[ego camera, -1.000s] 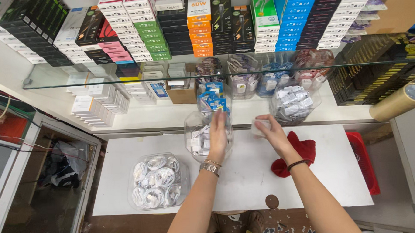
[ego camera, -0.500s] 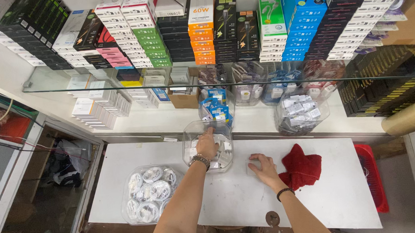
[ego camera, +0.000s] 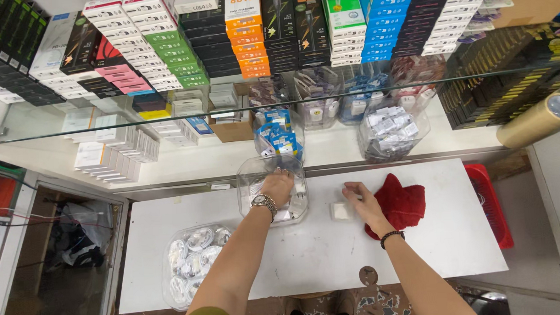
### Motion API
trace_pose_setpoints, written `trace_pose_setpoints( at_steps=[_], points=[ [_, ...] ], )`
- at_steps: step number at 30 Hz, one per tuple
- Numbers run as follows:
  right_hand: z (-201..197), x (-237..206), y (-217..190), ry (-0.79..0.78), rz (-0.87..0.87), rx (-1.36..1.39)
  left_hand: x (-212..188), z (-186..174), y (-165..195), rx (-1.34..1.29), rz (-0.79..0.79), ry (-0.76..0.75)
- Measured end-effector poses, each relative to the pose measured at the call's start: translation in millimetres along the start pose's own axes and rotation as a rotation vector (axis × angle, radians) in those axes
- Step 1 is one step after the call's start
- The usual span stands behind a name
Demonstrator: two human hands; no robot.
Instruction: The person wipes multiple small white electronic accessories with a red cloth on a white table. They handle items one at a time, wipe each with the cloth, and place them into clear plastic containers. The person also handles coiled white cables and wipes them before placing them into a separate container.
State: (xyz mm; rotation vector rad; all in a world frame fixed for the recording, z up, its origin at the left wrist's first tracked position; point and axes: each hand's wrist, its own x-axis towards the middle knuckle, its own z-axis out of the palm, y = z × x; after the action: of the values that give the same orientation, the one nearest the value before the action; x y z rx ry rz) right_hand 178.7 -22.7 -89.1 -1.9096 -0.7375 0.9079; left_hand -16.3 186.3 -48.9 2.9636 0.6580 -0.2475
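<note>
1. Left hand (ego camera: 278, 184) reaching into clear plastic tub (ego camera: 250, 171) at far middle of white tabletop (ego camera: 309, 257); fingers curled down among small white items inside, actual grip hidden by the hand itself, cannot tell.
2. Metal wristwatch (ego camera: 264, 203) on left wrist, shiny link band.
3. Right hand (ego camera: 361, 201) resting on tabletop right of the tub, fingers loosely bent, tips touching small white square box (ego camera: 341, 211); not closed around it.
4. Small white square box lying flat between tub and red cloth (ego camera: 400, 202), just beside both.
5. Red cloth crumpled, soft folds, partly under right wrist; black bead bracelet (ego camera: 392, 236) on that wrist.
6. Second clear tub (ego camera: 172, 288) at near left table edge, rounded corners, packed with coiled white cables in glossy bags.
7. Red plastic tray (ego camera: 493, 205) off right table edge.
8. Glass shelf (ego camera: 102, 118) on far side, with clear jars and stacked flat cartons in white, pink, green, orange, blue, black.
9. Brown tape roll (ego camera: 539, 119) far right, cylindrical.
</note>
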Motion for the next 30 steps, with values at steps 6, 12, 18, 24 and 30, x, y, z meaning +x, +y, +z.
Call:
trace_pose_setpoints(
  at_steps=[6,12,18,24,30],
  points=[
    [-2.3,12.7,-27.6,0.073,-0.101,0.127,-7.6,3.0,-3.8,-0.057,-0.100,0.140],
    [16.8,-2.3,-105.3,-0.067,-0.182,0.521,-38.2,-39.0,0.4,-0.901,-0.318,0.442],
    [23.2,-20.0,-138.6,-0.311,-0.074,0.845,-40.9,-73.6,66.7,-0.900,0.010,0.702],
    [-27.8,17.8,-78.3,-0.061,-0.151,-0.033,-40.9,-41.8,19.5,-0.889,-0.501,0.249],
    [-23.6,46.0,-47.7,-0.383,-0.072,-0.618,-20.7,1.2,22.2,-0.529,-0.176,-0.166]
  ],
)
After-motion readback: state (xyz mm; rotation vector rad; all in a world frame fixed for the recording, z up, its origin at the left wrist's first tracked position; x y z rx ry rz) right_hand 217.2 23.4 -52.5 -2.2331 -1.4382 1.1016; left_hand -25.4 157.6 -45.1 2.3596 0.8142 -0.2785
